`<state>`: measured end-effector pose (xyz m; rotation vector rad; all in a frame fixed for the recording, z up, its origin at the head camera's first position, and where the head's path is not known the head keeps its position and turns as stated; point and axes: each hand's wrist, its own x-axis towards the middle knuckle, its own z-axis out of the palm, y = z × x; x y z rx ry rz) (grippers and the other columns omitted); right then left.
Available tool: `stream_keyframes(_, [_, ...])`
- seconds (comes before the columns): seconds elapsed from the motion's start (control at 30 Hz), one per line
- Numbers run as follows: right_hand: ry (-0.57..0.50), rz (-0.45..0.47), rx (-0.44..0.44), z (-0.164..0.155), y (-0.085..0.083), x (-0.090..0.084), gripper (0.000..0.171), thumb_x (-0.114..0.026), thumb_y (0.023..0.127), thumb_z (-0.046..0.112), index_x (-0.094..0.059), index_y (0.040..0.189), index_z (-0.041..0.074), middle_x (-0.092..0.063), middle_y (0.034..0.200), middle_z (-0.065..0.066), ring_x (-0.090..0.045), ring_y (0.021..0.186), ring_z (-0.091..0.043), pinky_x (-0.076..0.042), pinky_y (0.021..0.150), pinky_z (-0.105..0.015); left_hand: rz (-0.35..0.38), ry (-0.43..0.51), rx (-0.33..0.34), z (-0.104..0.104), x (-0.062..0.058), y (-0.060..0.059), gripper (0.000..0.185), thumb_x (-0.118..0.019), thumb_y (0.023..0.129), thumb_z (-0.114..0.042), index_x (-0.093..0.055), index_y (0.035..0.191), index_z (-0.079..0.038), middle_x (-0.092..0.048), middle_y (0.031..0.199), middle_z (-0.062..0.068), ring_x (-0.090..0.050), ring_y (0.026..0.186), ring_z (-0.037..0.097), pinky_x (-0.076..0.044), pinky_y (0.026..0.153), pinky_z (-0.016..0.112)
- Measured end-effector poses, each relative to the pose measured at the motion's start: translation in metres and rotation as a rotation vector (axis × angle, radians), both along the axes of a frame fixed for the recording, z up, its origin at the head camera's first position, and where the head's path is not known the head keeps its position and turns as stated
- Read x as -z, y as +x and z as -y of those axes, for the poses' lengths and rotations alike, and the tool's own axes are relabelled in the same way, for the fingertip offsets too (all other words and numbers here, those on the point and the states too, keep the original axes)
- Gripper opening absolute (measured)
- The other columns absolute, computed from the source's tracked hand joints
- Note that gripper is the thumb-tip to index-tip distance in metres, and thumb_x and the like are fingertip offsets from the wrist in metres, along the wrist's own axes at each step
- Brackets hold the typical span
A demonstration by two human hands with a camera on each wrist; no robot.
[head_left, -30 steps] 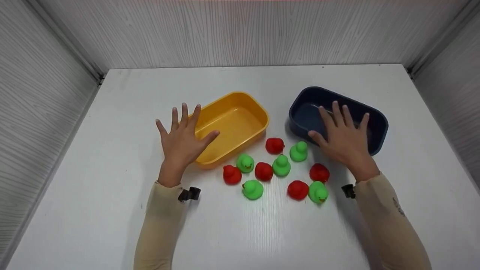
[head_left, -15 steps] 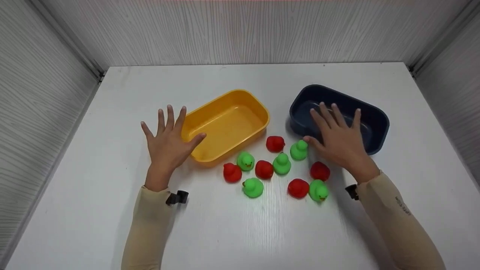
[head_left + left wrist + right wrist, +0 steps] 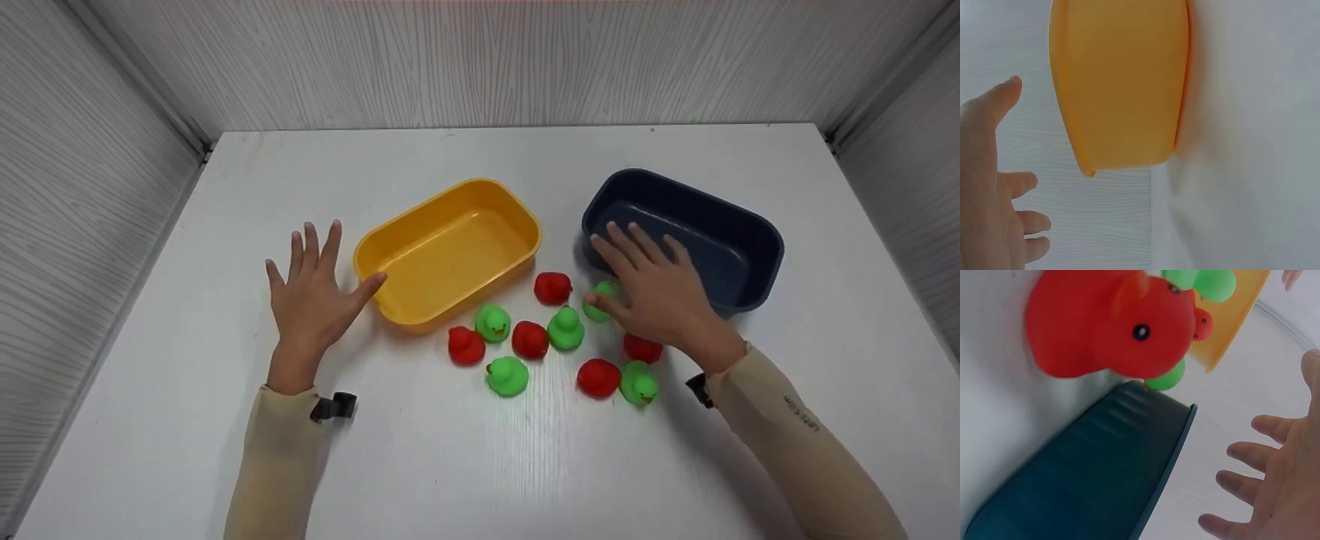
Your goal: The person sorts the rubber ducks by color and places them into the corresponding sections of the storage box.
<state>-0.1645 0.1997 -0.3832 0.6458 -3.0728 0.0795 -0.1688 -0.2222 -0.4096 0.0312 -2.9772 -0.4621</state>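
Note:
Fingers spread, my left hand [image 3: 311,304] hovers left of the yellow tub [image 3: 450,262], its thumb tip overlapping the tub's near-left rim in the head view. The left wrist view has the tub's side wall [image 3: 1123,84] beside that hand, which holds nothing. My right hand [image 3: 660,292] hangs above the near-left edge of the navy blue tub [image 3: 727,255], fingers spread and holding nothing. It partly covers a green rubber duck [image 3: 600,307] and a red rubber duck [image 3: 643,349]. In the right wrist view a red duck [image 3: 1145,332] looms large, close to the blue tub [image 3: 1089,467].
Several more red and green ducks lie loosely on the white table [image 3: 450,465] in front of the tubs, among them a green one [image 3: 508,376] and a red one [image 3: 598,379]. Grey wood-grain panels [image 3: 480,67] wall the table at the back and sides.
My left hand has moved left, away from over the yellow tub. My right hand has shifted left and nearer, now overlapping a green duck. The ducks and tubs stay put.

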Motion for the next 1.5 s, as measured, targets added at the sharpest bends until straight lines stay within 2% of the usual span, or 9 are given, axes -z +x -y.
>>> stream_keyframes(0.13, [-0.022,0.027,-0.048,0.005,0.000,0.002,0.077,-0.040,0.093,0.065,-0.023,0.154,0.022,-0.021,0.161,-0.006,-0.020,0.147,-0.032,-0.021,0.112,-0.060,0.012,0.071,-0.003,0.004,0.000,0.002,0.102,-0.042,0.080,-0.081,-0.011,0.156,-0.021,-0.010,0.161,0.016,-0.007,0.150,0.034,-0.001,0.114,0.066])
stream_keyframes(0.37, [-0.075,0.111,-0.147,0.006,0.001,0.003,0.076,-0.055,0.090,0.059,-0.031,0.151,0.021,-0.035,0.155,-0.005,-0.032,0.142,-0.031,-0.026,0.109,-0.059,0.067,0.212,0.005,0.009,0.001,0.006,0.098,-0.054,0.084,-0.069,-0.013,0.156,-0.015,-0.019,0.160,0.019,-0.019,0.147,0.039,-0.012,0.114,0.066])
stream_keyframes(0.6, [-0.133,0.193,-0.177,0.008,0.001,0.004,0.070,-0.062,0.088,0.053,-0.039,0.146,0.021,-0.046,0.148,-0.003,-0.040,0.134,-0.031,-0.029,0.106,-0.055,0.161,0.439,-0.004,0.014,-0.001,0.006,0.097,-0.058,0.086,-0.063,-0.008,0.156,-0.018,-0.019,0.160,0.015,-0.022,0.146,0.037,-0.022,0.114,0.059])
stream_keyframes(0.7, [-0.142,0.227,-0.174,0.010,-0.001,0.005,0.069,-0.065,0.086,0.051,-0.044,0.144,0.019,-0.051,0.144,-0.003,-0.043,0.129,-0.030,-0.030,0.104,-0.051,0.181,0.495,-0.006,0.014,0.000,0.005,0.096,-0.059,0.087,-0.060,-0.008,0.156,-0.017,-0.025,0.158,0.015,-0.029,0.144,0.036,-0.029,0.112,0.058])
stream_keyframes(0.77, [-0.139,0.248,-0.173,0.012,-0.002,0.006,0.067,-0.067,0.086,0.051,-0.047,0.141,0.018,-0.055,0.140,-0.003,-0.045,0.125,-0.028,-0.031,0.102,-0.049,0.196,0.510,-0.012,0.015,0.000,0.003,0.096,-0.059,0.087,-0.059,-0.010,0.156,-0.015,-0.033,0.155,0.016,-0.035,0.138,0.035,-0.035,0.108,0.056])
stream_keyframes(0.9, [-0.116,0.274,-0.185,0.017,-0.005,0.007,0.061,-0.069,0.084,0.049,-0.054,0.134,0.018,-0.061,0.133,-0.001,-0.049,0.115,-0.025,-0.033,0.096,-0.043,0.239,0.481,-0.029,0.016,0.001,0.002,0.094,-0.057,0.088,-0.061,-0.015,0.155,-0.011,-0.044,0.141,0.017,-0.043,0.122,0.032,-0.045,0.095,0.045])
stream_keyframes(1.07, [-0.080,0.266,-0.206,0.021,-0.007,0.006,0.055,-0.073,0.082,0.044,-0.060,0.128,0.018,-0.069,0.116,0.001,-0.051,0.103,-0.022,-0.032,0.087,-0.038,0.285,0.470,-0.018,0.017,0.003,0.000,0.091,-0.057,0.087,-0.061,-0.022,0.154,-0.011,-0.051,0.122,0.015,-0.045,0.102,0.027,-0.039,0.076,0.031])
stream_keyframes(1.23, [-0.046,0.269,-0.209,0.025,-0.008,0.006,0.053,-0.075,0.082,0.041,-0.062,0.127,0.017,-0.071,0.101,0.002,-0.050,0.094,-0.021,-0.031,0.082,-0.036,0.296,0.497,-0.007,0.016,0.006,-0.001,0.087,-0.061,0.087,-0.057,-0.026,0.153,-0.013,-0.050,0.109,0.010,-0.043,0.089,0.022,-0.037,0.069,0.029])
stream_keyframes(1.5, [0.011,0.288,-0.216,0.029,-0.010,0.012,0.046,-0.074,0.084,0.033,-0.063,0.125,0.017,-0.071,0.098,0.001,-0.052,0.096,-0.022,-0.033,0.082,-0.038,0.268,0.526,0.018,0.014,0.010,0.000,0.085,-0.068,0.085,-0.051,-0.029,0.151,-0.012,-0.047,0.099,0.007,-0.041,0.082,0.020,-0.036,0.067,0.028])
